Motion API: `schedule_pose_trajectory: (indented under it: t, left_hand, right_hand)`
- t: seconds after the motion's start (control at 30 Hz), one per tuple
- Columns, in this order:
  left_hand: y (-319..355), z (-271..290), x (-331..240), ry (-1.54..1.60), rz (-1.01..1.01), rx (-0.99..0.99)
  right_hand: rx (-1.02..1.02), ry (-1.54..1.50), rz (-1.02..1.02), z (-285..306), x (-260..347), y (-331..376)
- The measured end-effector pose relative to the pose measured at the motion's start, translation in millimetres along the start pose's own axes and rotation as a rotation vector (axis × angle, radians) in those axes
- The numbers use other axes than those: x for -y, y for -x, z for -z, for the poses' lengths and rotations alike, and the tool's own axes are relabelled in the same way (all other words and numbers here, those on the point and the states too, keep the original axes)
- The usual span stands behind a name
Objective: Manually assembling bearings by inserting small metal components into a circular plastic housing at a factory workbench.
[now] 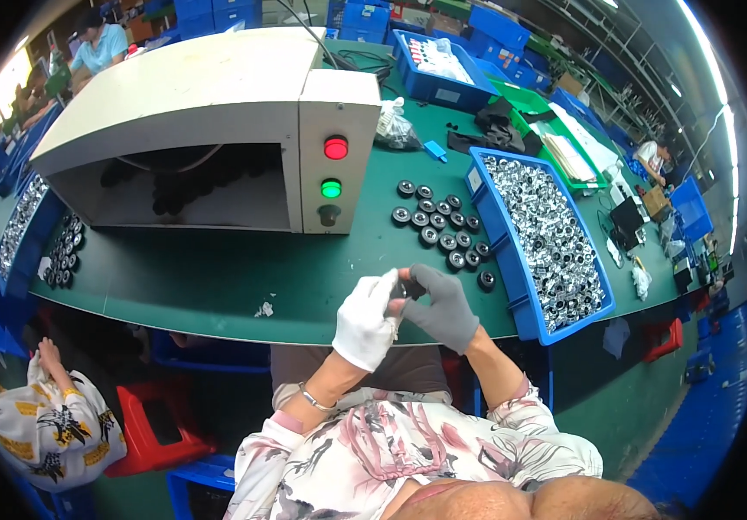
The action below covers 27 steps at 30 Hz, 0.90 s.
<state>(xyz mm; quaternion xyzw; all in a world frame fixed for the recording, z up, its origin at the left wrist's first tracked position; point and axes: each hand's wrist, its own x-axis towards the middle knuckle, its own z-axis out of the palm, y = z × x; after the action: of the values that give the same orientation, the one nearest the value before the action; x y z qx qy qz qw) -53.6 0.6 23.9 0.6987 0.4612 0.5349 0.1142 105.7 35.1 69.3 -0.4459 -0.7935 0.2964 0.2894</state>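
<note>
My left hand [366, 322], in a white glove, and my right hand [444, 310], in a grey glove with bare fingertips, meet over the near table edge. Both are closed around a small black part [406, 289], mostly hidden by the fingers. Just beyond them, several black round parts [428, 235] with metal centres lie in a loose cluster on the green table [304, 282]. To the right of the cluster stands a blue bin [512, 260] heaped with small shiny metal pieces [551, 238].
A cream metal machine [191, 82] with an open front, a red button [335, 147] and a green button [331, 188] stands at the left. Farther back are a green tray [594, 178] and a blue bin [447, 91]. A co-worker [52, 425] sits at the lower left beside a red stool [152, 425].
</note>
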Motion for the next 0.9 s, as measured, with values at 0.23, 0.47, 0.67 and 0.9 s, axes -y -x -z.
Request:
schedule_pose_trajectory:
  t: [0.23,0.47,0.67,0.9]
  left_hand:
    - [9,12,-3,0.100,0.126,-0.059]
    - [30,24,2,0.146,0.079,-0.055]
    - [37,37,11,0.146,0.083,-0.103]
    - [13,134,57,-0.034,0.080,-0.017]
  right_hand:
    - [-0.167,0.424,0.119,5,-45,-131]
    - [-0.031,0.724,-0.062,-2,-107,-175]
    - [-0.055,0.759,-0.141,10,-120,-174]
    - [-0.014,0.841,0.291,-16,-100,-143]
